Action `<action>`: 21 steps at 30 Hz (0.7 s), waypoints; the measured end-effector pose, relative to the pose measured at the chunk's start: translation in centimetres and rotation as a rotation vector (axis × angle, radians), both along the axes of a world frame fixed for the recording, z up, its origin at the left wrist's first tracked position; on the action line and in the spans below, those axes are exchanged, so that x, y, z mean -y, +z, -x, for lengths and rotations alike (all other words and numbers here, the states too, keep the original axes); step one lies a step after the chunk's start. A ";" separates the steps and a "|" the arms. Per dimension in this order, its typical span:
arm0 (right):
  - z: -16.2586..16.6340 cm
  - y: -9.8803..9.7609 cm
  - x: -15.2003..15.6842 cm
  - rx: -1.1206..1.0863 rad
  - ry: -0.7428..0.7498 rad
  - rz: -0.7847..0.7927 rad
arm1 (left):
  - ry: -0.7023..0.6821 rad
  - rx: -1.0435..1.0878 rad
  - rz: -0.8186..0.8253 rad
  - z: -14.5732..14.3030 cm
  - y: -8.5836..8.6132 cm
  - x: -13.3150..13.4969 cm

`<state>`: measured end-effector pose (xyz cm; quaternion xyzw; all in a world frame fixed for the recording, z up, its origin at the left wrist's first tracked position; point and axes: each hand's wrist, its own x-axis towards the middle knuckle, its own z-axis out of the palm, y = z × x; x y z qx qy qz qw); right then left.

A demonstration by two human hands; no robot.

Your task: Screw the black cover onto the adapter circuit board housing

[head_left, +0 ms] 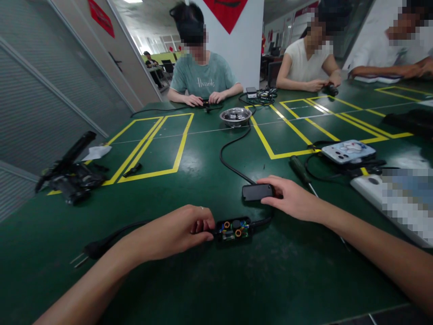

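An uncovered black case (234, 240) lies on the table, its circuit board (230, 234) with copper coils facing up. My left hand (184, 230) is closed at the case's left end, thumb and forefinger pinching the power cord where it enters. That cord's two-pin plug (93, 249) rests beyond my left forearm. My right hand (291, 196) grips a black plastic cover (256, 192) by its right end, just behind the open case and apart from it. A black cable (262, 222) leaves the case's right side.
Right of my right hand are a screwdriver (299, 170), a phone (348, 150) and a white device (375, 194). A metal bowl (236, 116) holds small parts. Black parts (72, 180) lie at left. Across the green table (199, 167), a person (204, 74) handles a dark object; others sit right.
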<state>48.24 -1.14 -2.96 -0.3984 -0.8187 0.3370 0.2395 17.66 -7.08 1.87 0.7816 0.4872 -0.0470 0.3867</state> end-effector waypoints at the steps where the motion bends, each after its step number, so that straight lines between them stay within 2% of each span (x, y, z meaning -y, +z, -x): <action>1: 0.0 -0.1 0.1 0.036 0.005 -0.035 | 0.000 0.003 -0.003 -0.1 0.0 0.0; 5: 0.0 0.4 0.4 0.167 -0.024 -0.220 | -0.023 0.022 -0.044 -0.3 0.2 0.1; 8: 0.7 1.3 1.4 0.159 -0.031 -0.311 | -0.052 0.048 -0.053 -0.3 0.2 -0.1; 14: 3.8 2.2 4.8 0.157 0.280 -0.293 | -0.054 0.062 -0.049 -0.1 -0.2 -0.3; 16: 4.5 1.9 5.4 0.207 0.304 -0.278 | -0.054 0.054 -0.046 0.0 -0.3 -0.3; 21: 5.2 1.0 5.7 0.277 0.246 -0.297 | -0.061 0.034 -0.023 -0.1 -0.3 -0.3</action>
